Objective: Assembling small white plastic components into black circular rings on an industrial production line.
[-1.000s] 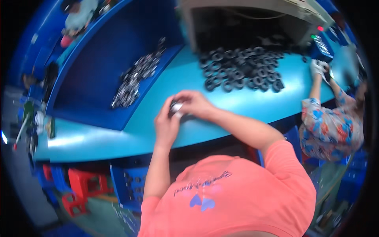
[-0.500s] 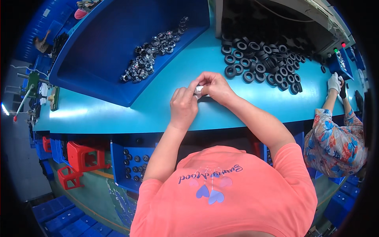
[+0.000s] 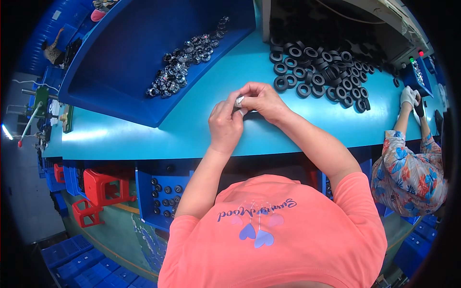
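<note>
Both hands meet just above the middle of the frame: the left hand (image 3: 225,126) and the right hand (image 3: 259,100) are pressed fingertip to fingertip, pinched together on a small pale metallic part (image 3: 239,102) that shows only as a sliver between the fingers, too covered to tell its shape or long axis. It sits at the fingertips of both, the right hand wrapped over it from the upper right and the left meeting it from the lower left, all of it raised a little over the turquoise table (image 3: 192,129). At the bottom of the frame is the person's coral shirt, and under the table edge a blue bin of small dark parts (image 3: 165,192) and red stools (image 3: 103,187) at lower left. Farther off, well apart from the hands toward the upper left, lies a dark blue tray (image 3: 115,62) with a strip of shiny metal rings (image 3: 185,57). Toward the upper right a heap of black rubber rings (image 3: 321,72) spreads across the table, nearer the right hand. At the right edge a co-worker's gloved hand (image 3: 408,96) rests on the same table, in a flowered sleeve.
</note>
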A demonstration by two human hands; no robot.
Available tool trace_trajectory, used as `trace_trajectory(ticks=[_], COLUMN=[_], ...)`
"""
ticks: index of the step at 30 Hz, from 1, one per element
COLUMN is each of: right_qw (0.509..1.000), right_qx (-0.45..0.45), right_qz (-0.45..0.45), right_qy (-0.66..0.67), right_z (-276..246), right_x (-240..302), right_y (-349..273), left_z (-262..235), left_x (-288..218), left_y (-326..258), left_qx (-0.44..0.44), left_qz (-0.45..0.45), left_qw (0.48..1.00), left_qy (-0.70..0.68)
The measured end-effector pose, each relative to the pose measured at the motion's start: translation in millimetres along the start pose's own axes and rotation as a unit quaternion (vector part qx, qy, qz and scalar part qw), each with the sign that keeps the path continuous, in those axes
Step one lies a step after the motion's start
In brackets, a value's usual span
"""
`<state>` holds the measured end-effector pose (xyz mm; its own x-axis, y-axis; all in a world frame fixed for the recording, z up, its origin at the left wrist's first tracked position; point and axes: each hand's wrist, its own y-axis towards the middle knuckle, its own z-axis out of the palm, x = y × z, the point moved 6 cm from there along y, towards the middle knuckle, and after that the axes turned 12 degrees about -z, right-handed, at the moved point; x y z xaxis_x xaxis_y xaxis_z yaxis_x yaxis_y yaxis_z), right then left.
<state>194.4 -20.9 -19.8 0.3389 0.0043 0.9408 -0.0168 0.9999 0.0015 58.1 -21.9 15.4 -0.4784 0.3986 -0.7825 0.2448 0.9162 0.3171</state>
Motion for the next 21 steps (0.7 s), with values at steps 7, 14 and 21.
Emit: trace_trajectory(ticks=[7,14,21], right_qw=[0.992,0.993,0.998], right_qx=[0.036,0.017,-0.022], right_qz=[0.065,0.070,0.027], right_qy=[0.105,0.098,0.045], right_z=[-3,-3,-6], right_x=[2,4,5], right_y=[0,1,0], left_z=[6,2,4], left_x=[26,28,36], left_y=[0,3,4], left_qx=[0.117,0.137,0.123], left_qz=[-0.199,-0.201,-0.231], left_qw=[0.910,0.889,0.888], left_qy=[-0.344,-0.388,-0.377])
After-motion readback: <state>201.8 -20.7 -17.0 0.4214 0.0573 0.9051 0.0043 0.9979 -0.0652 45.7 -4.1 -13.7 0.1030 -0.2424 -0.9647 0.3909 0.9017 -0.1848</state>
